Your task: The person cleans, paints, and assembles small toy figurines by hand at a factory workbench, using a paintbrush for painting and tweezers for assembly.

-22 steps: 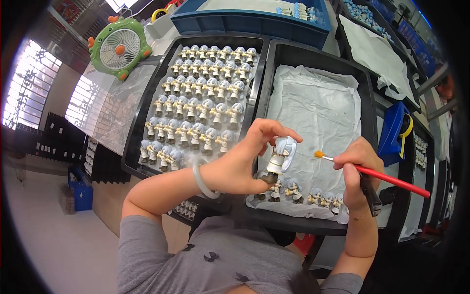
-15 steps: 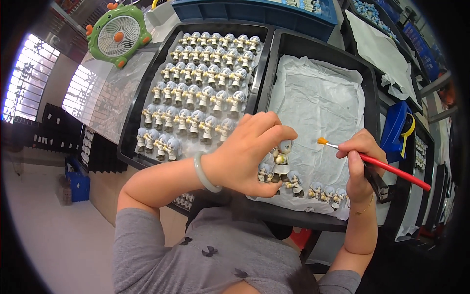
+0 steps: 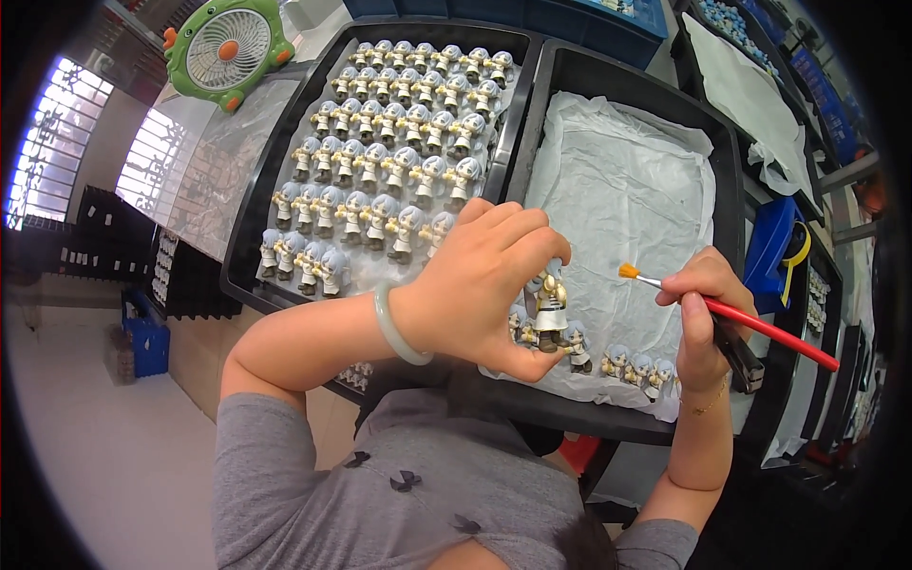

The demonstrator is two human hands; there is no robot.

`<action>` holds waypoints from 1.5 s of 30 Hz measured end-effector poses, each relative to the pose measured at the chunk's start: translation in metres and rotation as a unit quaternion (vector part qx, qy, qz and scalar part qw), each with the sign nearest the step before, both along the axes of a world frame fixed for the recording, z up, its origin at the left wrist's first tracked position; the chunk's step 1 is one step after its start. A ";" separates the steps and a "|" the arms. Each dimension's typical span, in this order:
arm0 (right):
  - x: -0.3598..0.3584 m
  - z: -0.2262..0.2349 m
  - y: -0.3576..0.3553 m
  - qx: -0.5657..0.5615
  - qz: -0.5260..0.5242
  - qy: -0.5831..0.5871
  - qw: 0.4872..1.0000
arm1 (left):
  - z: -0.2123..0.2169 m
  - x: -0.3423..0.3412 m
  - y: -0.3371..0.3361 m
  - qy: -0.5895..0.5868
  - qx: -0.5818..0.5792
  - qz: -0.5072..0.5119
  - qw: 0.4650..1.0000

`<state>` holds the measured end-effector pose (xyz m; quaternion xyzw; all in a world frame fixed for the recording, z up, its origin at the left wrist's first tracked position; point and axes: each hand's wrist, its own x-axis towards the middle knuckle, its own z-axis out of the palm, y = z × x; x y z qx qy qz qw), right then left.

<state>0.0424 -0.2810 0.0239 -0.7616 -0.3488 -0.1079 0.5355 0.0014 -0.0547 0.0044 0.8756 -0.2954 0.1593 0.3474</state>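
Note:
My left hand [image 3: 475, 290] pinches a small figurine [image 3: 550, 312] upright between thumb and fingers, over the near part of the paper-lined tray. Pale hair, a white outfit and brown boots show on it; the fingers cover part of its head. My right hand [image 3: 705, 299] is closed around a red-handled paintbrush [image 3: 784, 337]. Its orange bristles point left toward the figurine, a short gap away from it. A black tool [image 3: 743, 366], whose kind I cannot make out, is also tucked in the right palm. Several similar figurines [image 3: 638, 367] lie along the tray's near edge.
At left, a black tray [image 3: 249, 204] holds rows of the same figurines. White paper [image 3: 622, 190] lines the right tray. Beyond stand a blue crate [image 3: 494, 21] and a green fan [image 3: 228, 52]. A blue tape dispenser [image 3: 771, 252] sits at right.
The figurine in my left hand has turned, so its front no longer faces the camera as before. My right hand keeps the brush in nearly the same place. The whole view has shifted slightly.

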 end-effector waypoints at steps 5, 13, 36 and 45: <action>-0.002 0.003 0.012 0.014 0.090 -0.061 0.994 | -0.003 -0.002 0.006 -0.010 0.012 0.026 1.000; 0.010 -0.013 -0.010 -0.041 -0.040 0.034 0.998 | 0.032 0.016 0.046 0.130 -0.083 0.068 0.986; 0.012 -0.016 -0.012 -0.016 -0.047 0.080 0.996 | -0.002 -0.062 0.151 0.242 0.282 0.102 0.923; 0.011 -0.014 -0.010 -0.022 -0.039 0.064 0.997 | -0.020 -0.071 0.163 0.232 0.252 0.151 0.927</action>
